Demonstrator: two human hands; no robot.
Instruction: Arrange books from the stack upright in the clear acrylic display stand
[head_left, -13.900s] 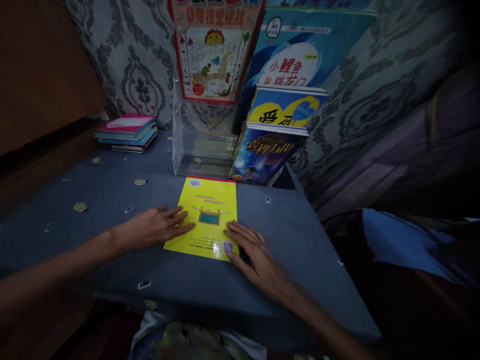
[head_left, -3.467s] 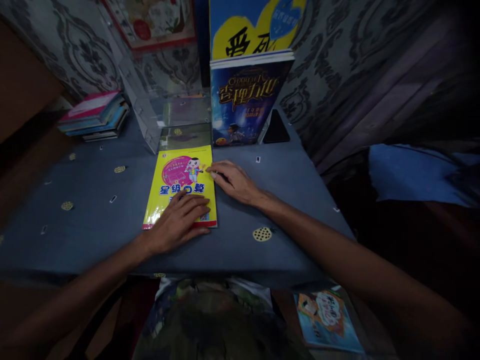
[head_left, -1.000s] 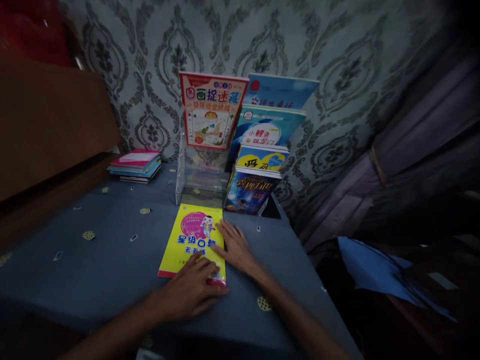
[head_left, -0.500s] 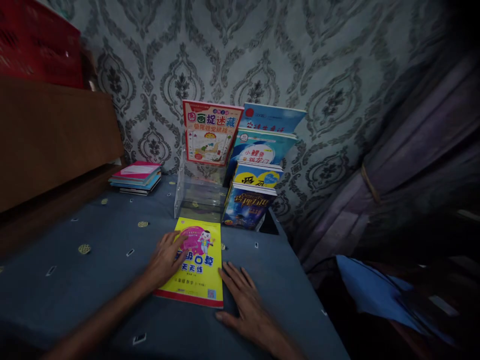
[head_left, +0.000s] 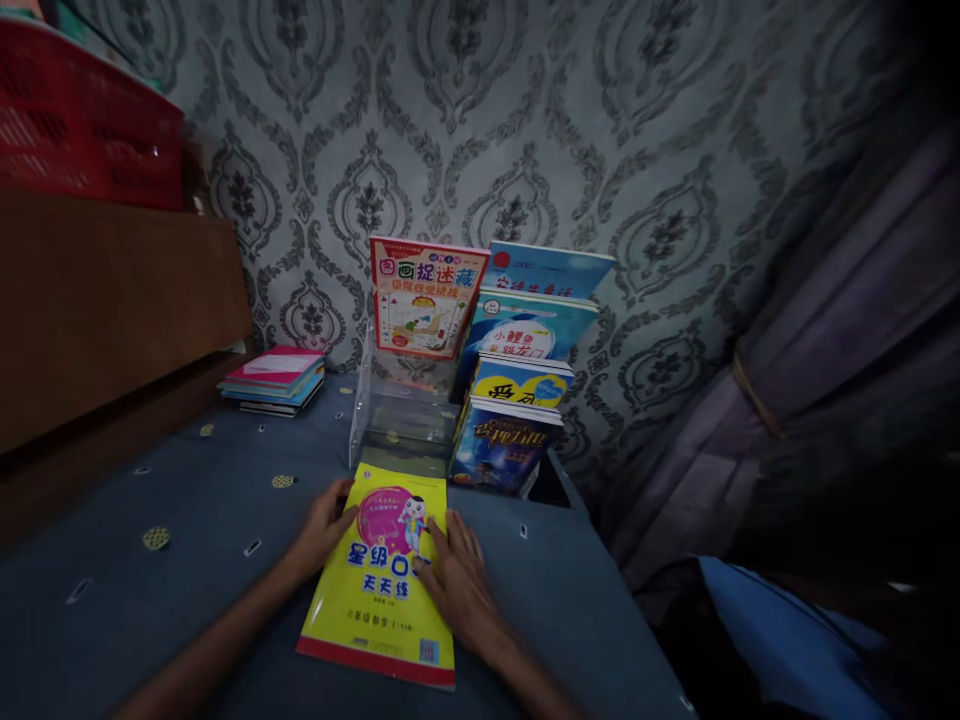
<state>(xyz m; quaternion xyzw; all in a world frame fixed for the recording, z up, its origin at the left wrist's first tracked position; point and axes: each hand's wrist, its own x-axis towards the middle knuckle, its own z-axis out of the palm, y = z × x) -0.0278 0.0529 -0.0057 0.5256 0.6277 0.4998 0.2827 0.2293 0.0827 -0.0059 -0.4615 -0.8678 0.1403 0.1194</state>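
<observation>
A yellow workbook (head_left: 382,590) lies flat on the blue patterned tablecloth (head_left: 187,540), its cover up, just in front of a clear acrylic book stand (head_left: 397,425). The person's left hand (head_left: 324,522) rests at the book's left edge, fingers curled around that edge near the top corner, gripping it lightly. The right hand (head_left: 456,585) lies open and flat along the right side, its fingertips spread onto the cover beside the cartoon figure. In the stand, a red-framed picture book (head_left: 424,297) sits upright at the back, and to its right four books stand in rising tiers, the dark blue one (head_left: 504,445) in front and lowest. A small stack of books (head_left: 274,379) with a pink one on top lies well apart to the left, near a brown wooden board (head_left: 112,300) with a red crate (head_left: 82,125) above it. Grey damask wallpaper (head_left: 525,130) covers the wall behind.
</observation>
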